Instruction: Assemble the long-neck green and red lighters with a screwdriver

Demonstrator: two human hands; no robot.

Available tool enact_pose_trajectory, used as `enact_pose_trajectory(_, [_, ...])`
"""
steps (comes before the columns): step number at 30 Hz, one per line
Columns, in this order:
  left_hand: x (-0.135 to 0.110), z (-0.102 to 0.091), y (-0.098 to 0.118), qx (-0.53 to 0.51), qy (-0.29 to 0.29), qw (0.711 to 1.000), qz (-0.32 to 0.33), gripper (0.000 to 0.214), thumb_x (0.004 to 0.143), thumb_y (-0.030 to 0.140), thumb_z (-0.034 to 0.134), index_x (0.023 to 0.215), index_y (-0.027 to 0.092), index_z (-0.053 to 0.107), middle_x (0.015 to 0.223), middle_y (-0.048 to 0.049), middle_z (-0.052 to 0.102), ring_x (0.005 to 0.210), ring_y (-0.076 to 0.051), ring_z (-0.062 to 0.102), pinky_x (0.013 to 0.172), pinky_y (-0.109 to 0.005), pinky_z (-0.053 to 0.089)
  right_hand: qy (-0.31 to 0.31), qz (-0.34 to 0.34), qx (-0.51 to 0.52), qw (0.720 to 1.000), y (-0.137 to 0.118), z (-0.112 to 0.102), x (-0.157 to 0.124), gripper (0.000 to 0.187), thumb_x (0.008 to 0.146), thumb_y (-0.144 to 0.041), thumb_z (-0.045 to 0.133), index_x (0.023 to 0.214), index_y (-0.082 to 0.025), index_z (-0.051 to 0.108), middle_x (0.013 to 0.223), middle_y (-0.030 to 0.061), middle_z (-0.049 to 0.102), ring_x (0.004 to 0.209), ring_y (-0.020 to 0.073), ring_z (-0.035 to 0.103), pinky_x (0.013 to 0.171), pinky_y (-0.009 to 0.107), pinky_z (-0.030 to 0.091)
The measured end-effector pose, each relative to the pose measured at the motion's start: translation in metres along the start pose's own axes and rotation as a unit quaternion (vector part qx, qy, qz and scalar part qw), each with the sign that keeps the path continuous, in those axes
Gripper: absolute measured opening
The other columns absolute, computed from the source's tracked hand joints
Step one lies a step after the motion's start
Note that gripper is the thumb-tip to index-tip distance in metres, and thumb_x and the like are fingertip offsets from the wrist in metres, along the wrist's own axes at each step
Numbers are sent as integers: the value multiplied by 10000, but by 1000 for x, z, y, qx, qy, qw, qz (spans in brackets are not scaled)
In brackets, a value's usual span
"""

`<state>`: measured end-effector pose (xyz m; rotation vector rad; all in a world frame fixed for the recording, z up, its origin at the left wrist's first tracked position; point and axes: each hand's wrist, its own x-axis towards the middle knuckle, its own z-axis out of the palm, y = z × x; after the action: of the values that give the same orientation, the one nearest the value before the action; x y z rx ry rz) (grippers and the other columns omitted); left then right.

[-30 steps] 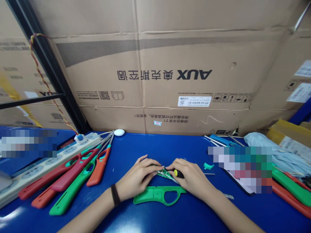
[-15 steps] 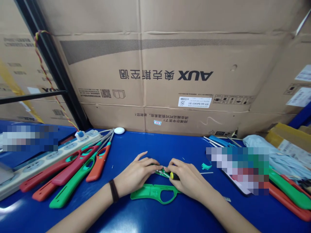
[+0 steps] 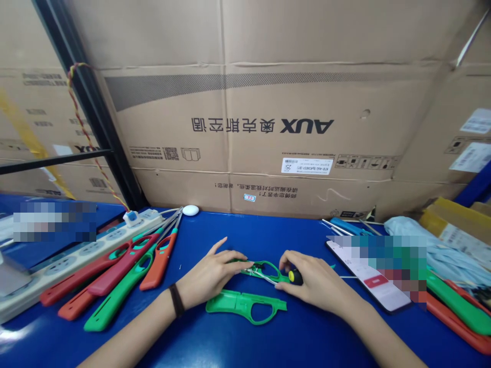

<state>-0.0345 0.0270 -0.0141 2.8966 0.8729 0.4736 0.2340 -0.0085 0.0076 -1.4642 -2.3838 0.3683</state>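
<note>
My left hand (image 3: 217, 273) is closed on the left end of a green lighter shell half (image 3: 274, 268), its fingertips pressing small inner parts and a white wire in it. My right hand (image 3: 312, 281) grips a screwdriver (image 3: 295, 277) by its black and yellow handle; the thin shaft sticks out to the right beyond the hand. Its thumb and index finger are at the right end of that shell, by the wire; whether they pinch it I cannot tell. Nearer to me, a second green shell half (image 3: 238, 302) lies on the blue table, inner side up.
At left, several red, orange and green lighters (image 3: 115, 296) lean by a white power strip (image 3: 92, 248). A white oval object (image 3: 191, 210) sits at the back. On the right lie a phone (image 3: 372, 281), more lighters (image 3: 456, 301) and a pale blue cloth (image 3: 422, 240). A cardboard wall (image 3: 261, 92) stands behind.
My right hand has moved right with the screwdriver, away from my left fingertips, uncovering the shell's ring. It now largely covers the small teal piece. My left hand has stayed on the shell.
</note>
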Motion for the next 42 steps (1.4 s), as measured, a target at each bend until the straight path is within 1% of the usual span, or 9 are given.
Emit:
enact_pose_trajectory(2, [0, 0, 0, 3, -5, 1000, -2, 415, 951, 163, 412, 1327, 337, 439, 1202, -32, 578, 1119, -175, 549, 1110, -537, 164, -12, 6, -8, 1000, 1, -1, 0, 230, 752, -416, 681, 846, -249, 554, 797, -31, 649, 702, 178, 609, 581, 255, 368])
enact_pose_trajectory(8, [1, -1, 3, -1, -20, 1000, -20, 445, 929, 116, 433, 1300, 359, 471, 1185, -15, 575, 1108, -165, 546, 1114, -527, 169, -26, -6, -1, 1000, 0, -2, 0, 21, 807, -257, 593, 790, -245, 590, 829, -29, 657, 740, 162, 611, 617, 244, 368])
enact_pose_trajectory(14, [2, -2, 4, -9, -20, 999, -22, 442, 925, 92, 420, 1278, 346, 496, 1222, -18, 567, 1136, -169, 534, 1103, -527, 193, -16, -25, 2, 1000, -1, -4, 0, 48, 781, -192, 589, 770, -236, 606, 829, -34, 651, 722, 143, 605, 624, 234, 390])
enact_pose_trajectory(17, [2, -2, 4, -11, -17, 1000, -24, 425, 929, 106, 420, 1277, 337, 498, 1214, -21, 574, 1141, -172, 531, 1101, -523, 202, -11, -31, 4, 999, 1, -4, 0, 85, 799, -178, 577, 827, -246, 620, 873, -32, 661, 762, 149, 619, 649, 239, 408])
enact_pose_trajectory(20, [2, -1, 5, -6, -4, 1000, -23, 367, 941, 169, 442, 1271, 316, 508, 1199, -32, 582, 1133, -175, 535, 1102, -510, 215, -9, -38, 1, 999, 2, -2, 0, 82, 845, -229, 563, 882, -257, 631, 893, -23, 658, 784, 153, 624, 669, 245, 421])
enact_pose_trajectory(24, [3, -1, 13, -2, 22, 1000, 0, 323, 951, 280, 457, 1268, 290, 516, 1242, -45, 571, 1183, -190, 503, 1113, -490, 211, -7, -53, -11, 998, 0, 2, 0, 62, 865, -262, 568, 878, -258, 629, 878, -22, 643, 768, 148, 619, 653, 238, 418])
enact_pose_trajectory(29, [6, -3, 24, -23, -5, 999, 35, 345, 963, 328, 432, 1301, 286, 483, 1297, -32, 555, 1233, -188, 472, 1125, -463, 211, 1, -66, -22, 998, -6, 9, 2, 41, 856, -278, 596, 865, -243, 614, 865, -17, 638, 739, 153, 615, 596, 228, 383])
enact_pose_trajectory(36, [5, -2, 24, -54, -31, 998, 19, 337, 963, 332, 432, 1290, 279, 495, 1323, -17, 538, 1232, -176, 482, 1105, -417, 284, 20, -80, 1, 997, -6, 15, 5, 51, 839, -225, 611, 818, -232, 565, 831, -43, 614, 713, 128, 595, 579, 212, 366])
enact_pose_trajectory(42, [5, -1, 24, -62, -37, 997, 10, 348, 963, 333, 431, 1300, 271, 490, 1348, -26, 512, 1249, -189, 465, 1080, -409, 338, 15, -83, 3, 996, -5, 16, 5, 58, 841, -204, 595, 859, -237, 551, 849, -45, 615, 716, 124, 594, 588, 216, 378])
